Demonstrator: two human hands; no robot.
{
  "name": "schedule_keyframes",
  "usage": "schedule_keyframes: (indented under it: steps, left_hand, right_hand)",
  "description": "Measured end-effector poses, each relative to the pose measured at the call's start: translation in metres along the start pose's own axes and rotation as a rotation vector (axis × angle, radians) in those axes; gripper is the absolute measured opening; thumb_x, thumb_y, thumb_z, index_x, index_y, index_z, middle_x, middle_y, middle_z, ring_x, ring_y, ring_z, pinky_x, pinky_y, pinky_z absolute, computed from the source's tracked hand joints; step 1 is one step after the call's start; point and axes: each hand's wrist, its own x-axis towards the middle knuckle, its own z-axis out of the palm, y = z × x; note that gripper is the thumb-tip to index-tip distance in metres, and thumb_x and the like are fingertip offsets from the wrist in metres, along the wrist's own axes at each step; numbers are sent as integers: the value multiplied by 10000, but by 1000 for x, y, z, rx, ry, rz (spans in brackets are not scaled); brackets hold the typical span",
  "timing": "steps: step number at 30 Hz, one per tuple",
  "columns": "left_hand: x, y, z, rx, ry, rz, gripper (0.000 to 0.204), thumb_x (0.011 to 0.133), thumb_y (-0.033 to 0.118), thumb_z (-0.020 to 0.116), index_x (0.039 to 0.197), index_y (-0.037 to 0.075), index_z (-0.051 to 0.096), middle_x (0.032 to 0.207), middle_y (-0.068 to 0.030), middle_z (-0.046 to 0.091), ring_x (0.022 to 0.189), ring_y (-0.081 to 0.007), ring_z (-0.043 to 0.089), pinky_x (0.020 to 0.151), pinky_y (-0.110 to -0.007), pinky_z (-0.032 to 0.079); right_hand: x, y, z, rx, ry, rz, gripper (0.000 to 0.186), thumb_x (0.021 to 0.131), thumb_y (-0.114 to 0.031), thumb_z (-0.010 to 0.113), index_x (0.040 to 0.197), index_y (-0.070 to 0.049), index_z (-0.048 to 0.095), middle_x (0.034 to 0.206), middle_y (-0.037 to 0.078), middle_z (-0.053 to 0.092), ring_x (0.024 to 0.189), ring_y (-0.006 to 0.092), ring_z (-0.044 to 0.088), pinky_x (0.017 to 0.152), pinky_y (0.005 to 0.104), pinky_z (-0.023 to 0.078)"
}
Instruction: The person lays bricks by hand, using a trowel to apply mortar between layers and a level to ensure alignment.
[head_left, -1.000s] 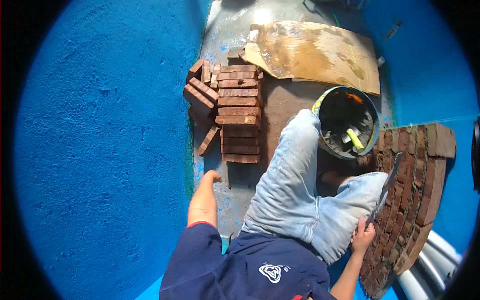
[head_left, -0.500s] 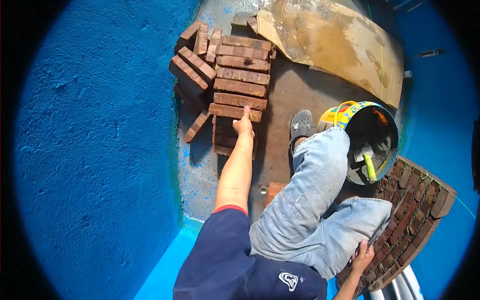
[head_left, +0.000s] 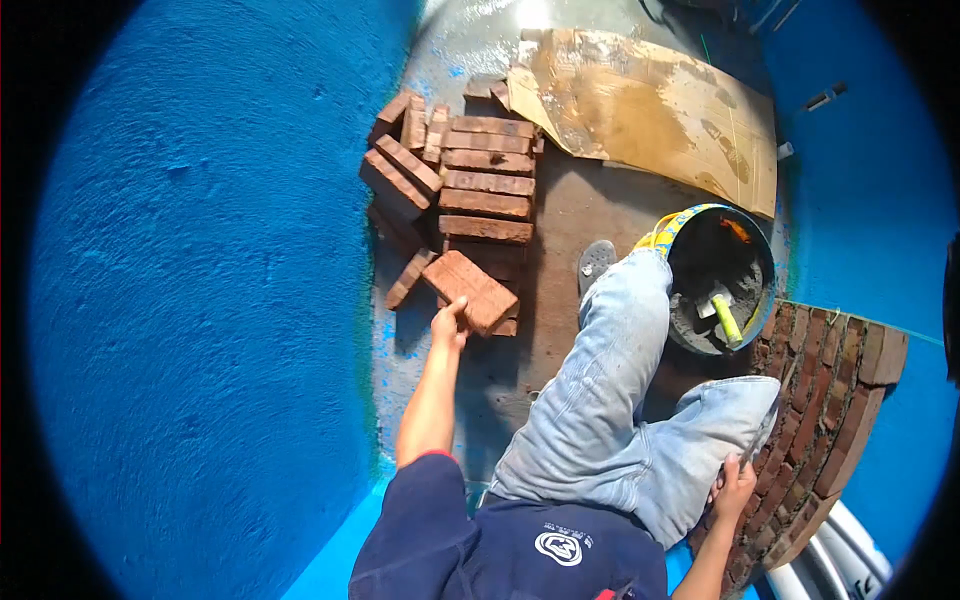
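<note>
My left hand (head_left: 450,325) grips one end of a red-brown brick (head_left: 472,290), thumb on its upper face. The brick is tilted and held over the near end of a stack of bricks (head_left: 487,203). By the knee of my pale jeans (head_left: 620,375), my right hand (head_left: 734,488) has its fingers curled; what they close on, if anything, is hidden. A bucket (head_left: 765,290) with grey mortar (head_left: 693,318) stands beyond that knee. In it lies a trowel with a yellow-green handle (head_left: 727,322).
Loose bricks (head_left: 402,178) lean in a heap between the stack and the blue wall (head_left: 220,280). A curved brick wall (head_left: 815,400) with mortar joints rises on the right. Stained flattened cardboard (head_left: 660,115) covers the far floor. White pipes (head_left: 840,555) lie at lower right.
My left hand has lifted a brick off the near end of the stack and drawn it toward me, turning it. My right hand stays by the knee.
</note>
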Motion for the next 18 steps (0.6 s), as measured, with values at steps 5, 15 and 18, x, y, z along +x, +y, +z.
schedule_keyframes:
  steps: [5, 15, 18]
  left_hand:
    - [-150, 35, -26, -207, -490, 27, 644, 901, 342, 592, 1422, 41, 363, 1398, -178, 473, 1265, -365, 478, 1084, -513, 355]
    - [-258, 27, 2, -324, -874, 36, 945, 802, 630, 602, 1434, -7, 306, 1320, -294, 471, 1139, -424, 547, 972, -577, 442]
    - [-263, 37, 0, -171, -732, 124, 799, 828, 506, 616, 1406, 17, 360, 1284, -242, 526, 1124, -395, 564, 956, -553, 461]
  right_hand:
    - [-4, 23, -11, 156, -82, -64, 284, 962, -257, 560, 752, -98, 453, 514, -22, 392, 337, 76, 321, 314, 246, 275]
    - [3, 52, -28, 356, -58, -43, 293, 948, -285, 581, 782, -131, 395, 510, -19, 355, 326, 105, 341, 292, 275, 294]
    - [6, 79, -33, 421, -126, -110, 327, 953, -288, 576, 735, -130, 390, 492, -18, 362, 325, 101, 358, 287, 273, 291]
